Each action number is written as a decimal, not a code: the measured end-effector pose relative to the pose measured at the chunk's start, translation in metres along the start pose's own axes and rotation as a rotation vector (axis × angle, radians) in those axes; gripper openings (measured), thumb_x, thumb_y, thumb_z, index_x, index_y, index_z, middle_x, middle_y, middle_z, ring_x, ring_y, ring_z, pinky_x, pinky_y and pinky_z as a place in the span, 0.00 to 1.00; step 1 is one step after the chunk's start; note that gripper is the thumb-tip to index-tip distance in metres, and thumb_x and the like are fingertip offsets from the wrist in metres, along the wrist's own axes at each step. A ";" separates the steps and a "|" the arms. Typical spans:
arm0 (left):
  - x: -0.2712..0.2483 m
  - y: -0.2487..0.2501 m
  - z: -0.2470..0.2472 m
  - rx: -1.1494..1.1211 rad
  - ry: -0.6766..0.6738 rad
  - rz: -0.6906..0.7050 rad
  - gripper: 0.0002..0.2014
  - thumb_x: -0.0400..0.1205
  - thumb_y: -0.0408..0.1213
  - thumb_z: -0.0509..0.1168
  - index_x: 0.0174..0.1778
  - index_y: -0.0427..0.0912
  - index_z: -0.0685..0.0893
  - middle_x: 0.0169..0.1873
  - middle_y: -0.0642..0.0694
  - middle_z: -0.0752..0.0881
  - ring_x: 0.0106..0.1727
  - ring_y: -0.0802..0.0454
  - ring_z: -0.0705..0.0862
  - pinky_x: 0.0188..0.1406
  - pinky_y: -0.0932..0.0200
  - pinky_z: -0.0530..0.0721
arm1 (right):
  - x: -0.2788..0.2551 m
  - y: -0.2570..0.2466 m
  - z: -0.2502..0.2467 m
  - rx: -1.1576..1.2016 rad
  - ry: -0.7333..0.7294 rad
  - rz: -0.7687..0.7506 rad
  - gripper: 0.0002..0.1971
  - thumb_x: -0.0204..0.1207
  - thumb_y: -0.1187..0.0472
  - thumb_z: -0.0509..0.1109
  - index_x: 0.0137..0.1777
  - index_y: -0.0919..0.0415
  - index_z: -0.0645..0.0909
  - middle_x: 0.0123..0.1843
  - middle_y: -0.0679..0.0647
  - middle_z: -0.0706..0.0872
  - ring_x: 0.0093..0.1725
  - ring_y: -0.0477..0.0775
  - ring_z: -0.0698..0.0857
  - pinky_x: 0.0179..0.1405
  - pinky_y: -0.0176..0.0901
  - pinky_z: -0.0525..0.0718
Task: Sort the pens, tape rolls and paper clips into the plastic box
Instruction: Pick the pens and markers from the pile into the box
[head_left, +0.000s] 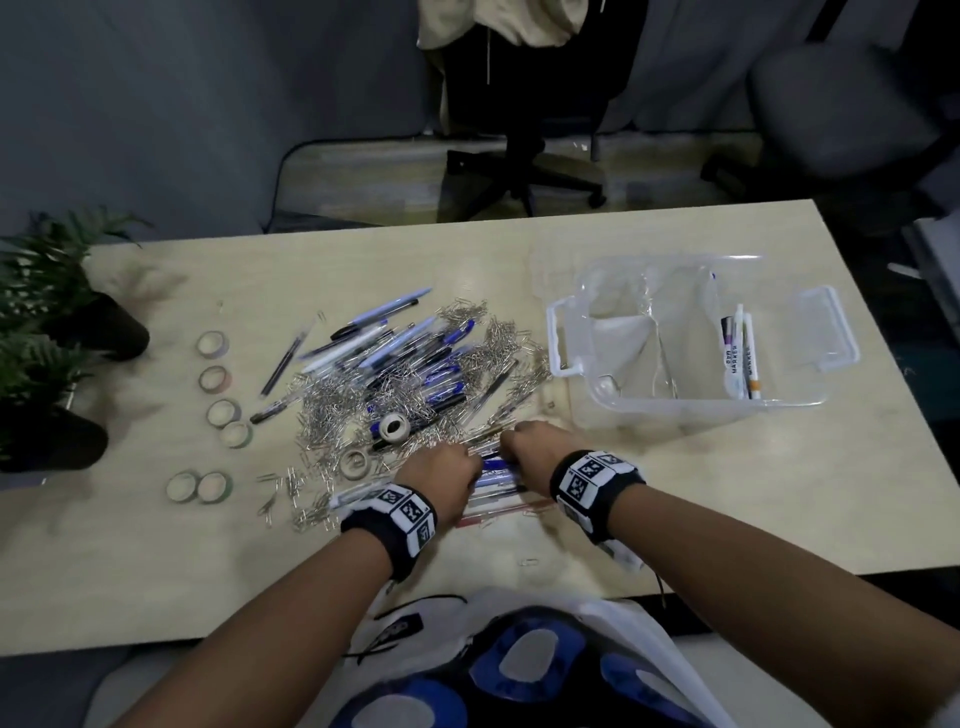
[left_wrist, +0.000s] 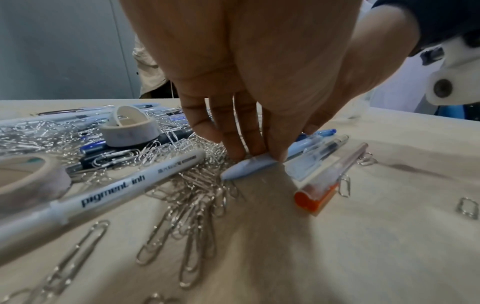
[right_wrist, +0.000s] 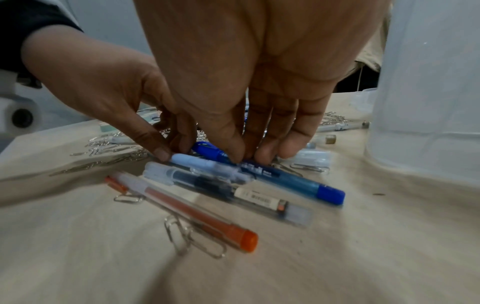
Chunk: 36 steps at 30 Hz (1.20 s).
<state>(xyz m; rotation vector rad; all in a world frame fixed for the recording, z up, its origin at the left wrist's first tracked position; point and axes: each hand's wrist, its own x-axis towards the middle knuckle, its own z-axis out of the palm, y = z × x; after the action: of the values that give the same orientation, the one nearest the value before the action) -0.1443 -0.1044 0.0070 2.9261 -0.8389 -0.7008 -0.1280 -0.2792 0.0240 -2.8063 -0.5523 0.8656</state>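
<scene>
A heap of pens (head_left: 405, 353) and silver paper clips (head_left: 353, 410) covers the middle of the table. Both hands work at its near edge. My left hand (left_wrist: 255, 158) pinches the end of a light blue pen (left_wrist: 246, 167). My right hand (right_wrist: 246, 156) pinches a dark blue pen (right_wrist: 283, 181) between thumb and fingers. Beside them lie a clear black pen (right_wrist: 223, 189) and an orange pen (right_wrist: 197, 214). The clear plastic box (head_left: 675, 410) stands at the right and holds a few markers (head_left: 740, 353). Tape rolls (head_left: 213, 344) lie at the left.
Two potted plants (head_left: 52, 312) stand at the table's left edge. A white pigment-ink pen (left_wrist: 116, 185) and a tape roll (left_wrist: 130, 129) lie left of my left hand. An office chair (head_left: 519, 130) stands beyond the table. A white bag (head_left: 597, 634) lies at the near edge.
</scene>
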 end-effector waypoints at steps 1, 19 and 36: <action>-0.001 0.000 0.001 0.006 0.006 0.001 0.09 0.83 0.40 0.62 0.55 0.47 0.85 0.50 0.45 0.85 0.51 0.43 0.85 0.48 0.51 0.83 | 0.000 0.002 0.002 -0.003 -0.005 -0.001 0.06 0.79 0.65 0.67 0.54 0.58 0.81 0.51 0.58 0.86 0.49 0.60 0.85 0.44 0.48 0.84; -0.022 -0.032 0.015 -0.235 0.103 -0.051 0.10 0.83 0.35 0.65 0.60 0.43 0.80 0.53 0.45 0.79 0.43 0.52 0.77 0.43 0.60 0.80 | 0.001 0.015 0.007 0.064 0.070 0.035 0.07 0.73 0.58 0.67 0.51 0.54 0.79 0.44 0.50 0.77 0.46 0.57 0.80 0.50 0.55 0.86; -0.010 0.012 0.009 -0.189 -0.043 -0.102 0.09 0.85 0.44 0.60 0.57 0.46 0.79 0.48 0.43 0.86 0.48 0.41 0.86 0.41 0.52 0.82 | -0.013 0.030 0.014 0.166 0.129 0.123 0.04 0.77 0.61 0.64 0.50 0.54 0.77 0.51 0.59 0.82 0.44 0.61 0.83 0.45 0.51 0.86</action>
<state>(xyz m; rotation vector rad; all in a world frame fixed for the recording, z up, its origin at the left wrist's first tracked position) -0.1618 -0.1088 0.0052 2.8091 -0.5925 -0.8038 -0.1371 -0.3112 0.0117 -2.7408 -0.2781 0.7084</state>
